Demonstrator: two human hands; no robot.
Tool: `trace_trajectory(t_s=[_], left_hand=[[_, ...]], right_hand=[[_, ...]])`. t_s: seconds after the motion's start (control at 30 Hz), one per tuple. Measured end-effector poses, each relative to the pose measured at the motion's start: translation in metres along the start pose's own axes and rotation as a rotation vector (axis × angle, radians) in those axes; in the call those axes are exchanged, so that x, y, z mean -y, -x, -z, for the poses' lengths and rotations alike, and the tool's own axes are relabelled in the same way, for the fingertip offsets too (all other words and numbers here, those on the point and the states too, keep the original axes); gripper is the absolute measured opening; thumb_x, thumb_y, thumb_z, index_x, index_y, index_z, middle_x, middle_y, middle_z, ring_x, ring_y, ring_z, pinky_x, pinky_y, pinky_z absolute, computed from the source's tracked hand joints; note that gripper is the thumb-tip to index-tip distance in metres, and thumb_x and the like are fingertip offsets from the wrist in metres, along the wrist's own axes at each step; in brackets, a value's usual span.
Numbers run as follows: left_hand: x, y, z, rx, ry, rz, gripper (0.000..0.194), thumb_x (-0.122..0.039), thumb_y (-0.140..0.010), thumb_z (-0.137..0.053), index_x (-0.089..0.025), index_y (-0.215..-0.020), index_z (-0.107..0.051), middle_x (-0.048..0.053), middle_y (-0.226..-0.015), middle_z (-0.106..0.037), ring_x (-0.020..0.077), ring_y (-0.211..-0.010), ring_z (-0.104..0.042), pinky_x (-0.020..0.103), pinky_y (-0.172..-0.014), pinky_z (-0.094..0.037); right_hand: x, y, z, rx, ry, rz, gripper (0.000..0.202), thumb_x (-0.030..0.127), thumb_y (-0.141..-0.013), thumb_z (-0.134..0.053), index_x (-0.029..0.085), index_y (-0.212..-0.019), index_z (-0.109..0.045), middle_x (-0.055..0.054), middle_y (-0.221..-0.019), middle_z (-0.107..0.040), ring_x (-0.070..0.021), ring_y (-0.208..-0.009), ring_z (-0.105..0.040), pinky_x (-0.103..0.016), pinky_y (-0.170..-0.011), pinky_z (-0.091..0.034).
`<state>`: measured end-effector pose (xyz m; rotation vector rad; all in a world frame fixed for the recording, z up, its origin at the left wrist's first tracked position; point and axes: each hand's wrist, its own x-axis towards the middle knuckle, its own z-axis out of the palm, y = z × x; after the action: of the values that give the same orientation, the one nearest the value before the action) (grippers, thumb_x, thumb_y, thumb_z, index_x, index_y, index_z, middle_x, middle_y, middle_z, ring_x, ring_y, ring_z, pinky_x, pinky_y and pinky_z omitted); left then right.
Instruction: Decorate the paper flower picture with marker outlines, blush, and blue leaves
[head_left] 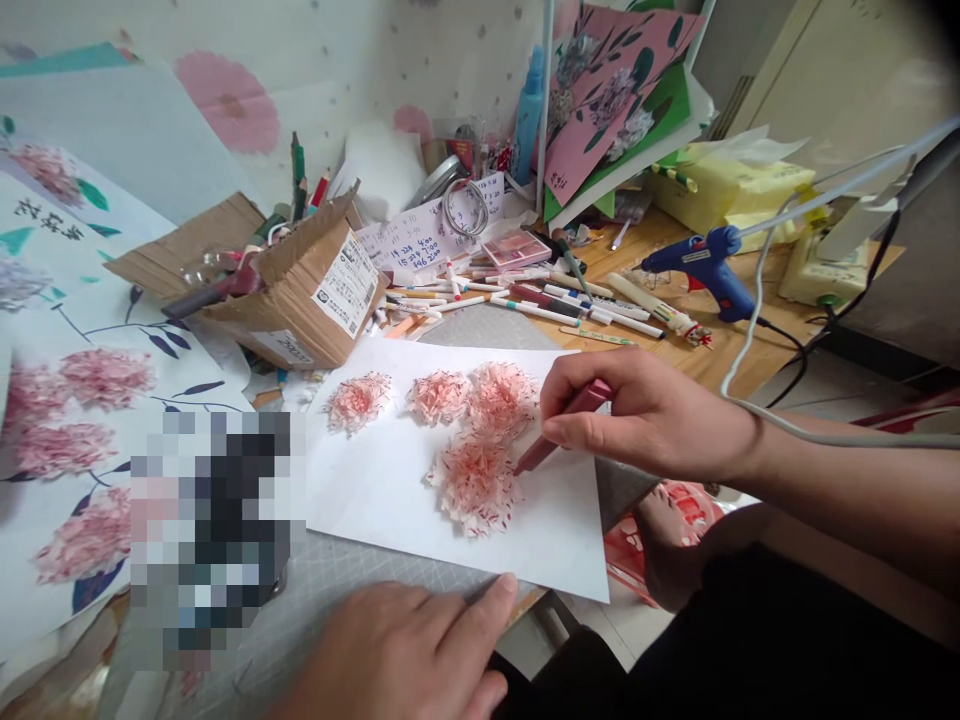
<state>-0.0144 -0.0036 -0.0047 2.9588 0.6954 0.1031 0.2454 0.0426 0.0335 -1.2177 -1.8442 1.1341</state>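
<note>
My right hand [637, 412] grips a dark red marker pen [566, 428], its tip touching the right edge of the lowest pink paper flower [478, 482]. Several such ruffled flowers, with dark red specks on their petal edges, lie on a white sheet of paper [360, 500]. One flower [360, 400] sits apart at the sheet's left. My left hand [405, 650] is at the bottom of the view, index finger stretched onto the sheet's near edge. It holds nothing that I can see, and its other fingers are partly hidden.
A cardboard box [300, 310] of tools stands behind the sheet. Several loose pens [525, 306] are scattered behind it. A blue glue gun [705, 262] with a cable lies at right. Finished flower sheets [187, 370] cover the left. A grey cutting mat [330, 575] lies underneath.
</note>
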Motion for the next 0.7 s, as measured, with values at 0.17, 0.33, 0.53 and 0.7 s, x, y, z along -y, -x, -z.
trace_trajectory(t_s=[0.17, 0.33, 0.53, 0.7], left_hand=[[-0.003, -0.004, 0.000, -0.019, -0.013, 0.006, 0.033, -0.023, -0.089, -0.039, -0.020, -0.118, -0.055, -0.002, -0.073, -0.069, 0.0148, -0.057, -0.066, 0.023, -0.053, -0.053], [-0.006, -0.003, 0.003, -0.028, -0.018, 0.023, 0.032, -0.023, -0.089, -0.040, -0.021, -0.118, -0.055, -0.003, -0.073, -0.069, 0.0146, -0.058, -0.065, 0.023, -0.054, -0.052], [-0.006, 0.000, 0.004, -0.001, -0.004, 0.035, 0.037, -0.021, -0.083, -0.047, -0.020, -0.119, -0.054, -0.002, -0.076, -0.070, 0.0161, -0.060, -0.066, 0.026, -0.055, -0.053], [-0.007, 0.000, 0.001, 0.025, -0.011, 0.021, 0.042, -0.021, -0.077, -0.055, -0.019, -0.119, -0.054, -0.002, -0.076, -0.070, 0.0169, -0.058, -0.065, 0.028, -0.052, -0.054]], right_hand=[[-0.003, 0.003, -0.002, 0.038, -0.001, 0.001, 0.011, 0.023, -0.079, -0.058, 0.020, -0.070, -0.053, 0.001, -0.066, -0.068, -0.0126, -0.061, -0.062, -0.023, -0.055, -0.045], [-0.005, 0.007, -0.003, 0.006, -0.013, 0.011, 0.011, 0.022, -0.079, -0.058, 0.019, -0.069, -0.054, 0.001, -0.061, -0.064, -0.0114, -0.056, -0.058, -0.022, -0.052, -0.042], [0.001, 0.009, -0.005, 0.077, 0.024, 0.000, 0.009, 0.022, -0.079, -0.058, 0.019, -0.071, -0.056, 0.000, -0.065, -0.066, -0.0119, -0.060, -0.058, -0.022, -0.055, -0.044], [0.001, 0.012, -0.004, 0.044, -0.004, -0.025, 0.010, 0.021, -0.079, -0.058, 0.019, -0.069, -0.055, 0.001, -0.064, -0.066, -0.0117, -0.057, -0.056, -0.022, -0.052, -0.041]])
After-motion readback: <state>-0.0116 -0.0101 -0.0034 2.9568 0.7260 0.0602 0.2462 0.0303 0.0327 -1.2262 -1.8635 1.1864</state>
